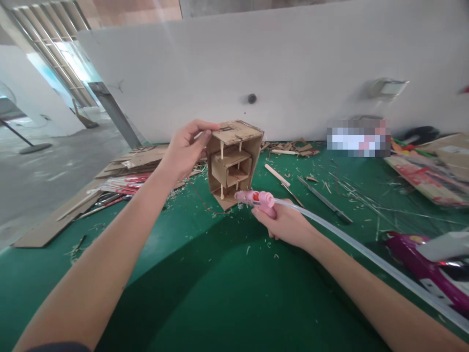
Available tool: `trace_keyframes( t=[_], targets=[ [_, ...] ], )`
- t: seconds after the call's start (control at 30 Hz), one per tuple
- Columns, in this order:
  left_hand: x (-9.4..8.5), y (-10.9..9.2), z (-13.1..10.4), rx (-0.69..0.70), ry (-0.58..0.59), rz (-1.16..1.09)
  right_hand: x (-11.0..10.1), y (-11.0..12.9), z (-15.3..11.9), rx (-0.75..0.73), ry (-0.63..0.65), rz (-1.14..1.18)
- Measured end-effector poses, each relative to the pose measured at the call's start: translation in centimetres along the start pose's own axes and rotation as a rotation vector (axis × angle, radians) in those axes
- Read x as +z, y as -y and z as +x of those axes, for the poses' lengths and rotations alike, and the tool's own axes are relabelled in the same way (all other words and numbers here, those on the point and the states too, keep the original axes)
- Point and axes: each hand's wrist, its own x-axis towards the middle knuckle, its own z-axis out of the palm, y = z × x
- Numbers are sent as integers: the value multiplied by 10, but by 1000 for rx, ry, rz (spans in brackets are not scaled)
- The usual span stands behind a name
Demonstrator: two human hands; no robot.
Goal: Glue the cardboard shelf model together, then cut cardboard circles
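Observation:
A small cardboard shelf model point(240, 134) stands on the green table, with thin wooden sticks propping its levels. My left hand point(188, 149) grips it by the upper left corner, thumb and fingers closed on the cardboard. In my right hand point(287, 222) is a pink hot glue gun point(258, 198), its nozzle at the model's lower right, by the bottom panel. Whether the tip touches the cardboard I cannot tell. A long clear glue stick point(340, 232) runs out of the gun's back toward the lower right. The trigger finger is mostly hidden.
Cardboard strips point(135, 159) and a pile of pens point(120, 188) lie on the left. Behind the right hand are a wooden stick point(277, 175) and a craft knife point(324, 200). A purple object point(421, 264) sits at right. Scraps dot the green table point(227, 293) before a white wall point(293, 63).

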Motion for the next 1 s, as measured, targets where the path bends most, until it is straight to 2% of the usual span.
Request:
trace_keyframes(
  t=[0.13, 0.33, 0.73, 0.87, 1.0],
  targets=[
    [11, -5, -2, -24, -44, -42, 3, -4, 3, -4, 61, 60],
    [19, -8, -5, -37, -48, -4, 5, -2, 4, -16, 39, 53],
    [22, -8, -6, -54, -23, -71, 5, 0, 6, -25, 27, 60],
    [21, -8, -6, -49, -13, -71, 3, -1, 4, -6, 43, 41],
    [19, -7, -6, -42, -3, -69, 1, 0, 1, 40, 69, 117]
  ],
)
